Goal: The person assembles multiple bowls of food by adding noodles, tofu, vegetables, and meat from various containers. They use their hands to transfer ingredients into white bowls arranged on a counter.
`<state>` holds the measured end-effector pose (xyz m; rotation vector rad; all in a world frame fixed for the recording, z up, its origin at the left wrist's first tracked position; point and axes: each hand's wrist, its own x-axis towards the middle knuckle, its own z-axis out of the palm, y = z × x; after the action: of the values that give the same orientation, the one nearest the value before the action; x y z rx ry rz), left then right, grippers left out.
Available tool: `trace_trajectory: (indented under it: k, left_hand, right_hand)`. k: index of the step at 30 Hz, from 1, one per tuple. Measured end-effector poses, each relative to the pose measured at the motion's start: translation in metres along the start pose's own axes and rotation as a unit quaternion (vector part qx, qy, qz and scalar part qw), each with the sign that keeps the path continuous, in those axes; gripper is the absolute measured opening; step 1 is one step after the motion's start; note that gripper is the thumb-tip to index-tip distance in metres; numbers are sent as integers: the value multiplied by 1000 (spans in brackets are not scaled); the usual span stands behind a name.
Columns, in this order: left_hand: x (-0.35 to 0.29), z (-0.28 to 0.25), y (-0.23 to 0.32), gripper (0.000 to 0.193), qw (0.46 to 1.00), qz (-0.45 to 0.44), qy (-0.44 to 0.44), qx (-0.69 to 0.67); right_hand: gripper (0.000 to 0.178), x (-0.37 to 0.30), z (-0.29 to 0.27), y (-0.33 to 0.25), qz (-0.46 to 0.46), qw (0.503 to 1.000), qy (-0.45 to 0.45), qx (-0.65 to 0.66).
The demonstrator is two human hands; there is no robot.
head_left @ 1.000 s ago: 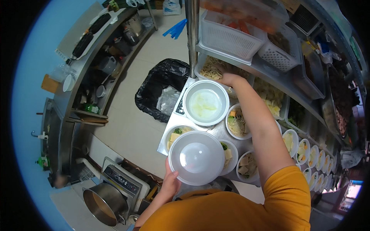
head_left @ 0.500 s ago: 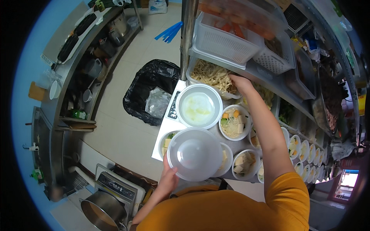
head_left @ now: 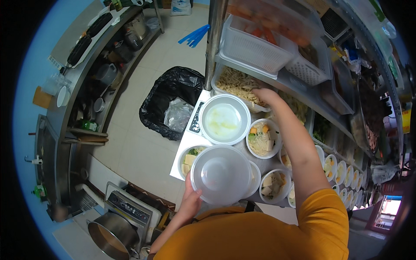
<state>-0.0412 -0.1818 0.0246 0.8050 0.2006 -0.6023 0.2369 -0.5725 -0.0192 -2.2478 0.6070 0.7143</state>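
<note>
Over the metal counter [head_left: 185, 139], close to the person's front: translucent plastic bowl [head_left: 221, 174], gripped at its left edge by left hand [head_left: 192, 199], thumb on the rim, other fingers mostly hidden. Right hand [head_left: 265, 94] reaches into a clear container [head_left: 259, 108] of pale strips [head_left: 237, 83]; fingertips among the strips, can't tell if closed on any. Between the hands, round white bowl [head_left: 223, 121] with yellowish-green traces inside, next to a dark button panel [head_left: 196, 117]. Just right of it, filled bowl [head_left: 262, 145]: pale threads, orange chunks, pale block. Another filled bowl [head_left: 189, 161] at counter's left edge. More bowls in rows [head_left: 342, 170], far right. Further out: white basket [head_left: 255, 48] on upper shelf, black-lined bin [head_left: 151, 104] left of counter, steel pot [head_left: 113, 236] lower left.
</note>
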Motion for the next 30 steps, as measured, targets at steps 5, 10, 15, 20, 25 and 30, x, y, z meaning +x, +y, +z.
trace_trajectory:
  k: [5,10,15,20,25,30]
  left_hand:
    - [-4,-3,2,82,1000,0,11,-3]
    - [-2,-3,-2,80,1000,-15,-16,-15]
    - [-1,6,3,78,999,-35,-36,-7]
    - [-1,7,-2,74,998,-50,-47,-11]
    - [17,28,-3,70,992,-113,-63,4]
    - [49,52,-18,71,980,-178,-81,27]
  right_hand:
    - [32,-24,3,20,-141,811,110,557]
    - [77,-2,3,13,15,998,63,-2]
    - [83,-6,38,-4,-214,889,246,-322]
    - [87,0,8,-3,-89,994,61,-6]
    - [58,-24,14,-2,-15,910,153,384]
    - [28,-34,3,19,-58,828,32,557]
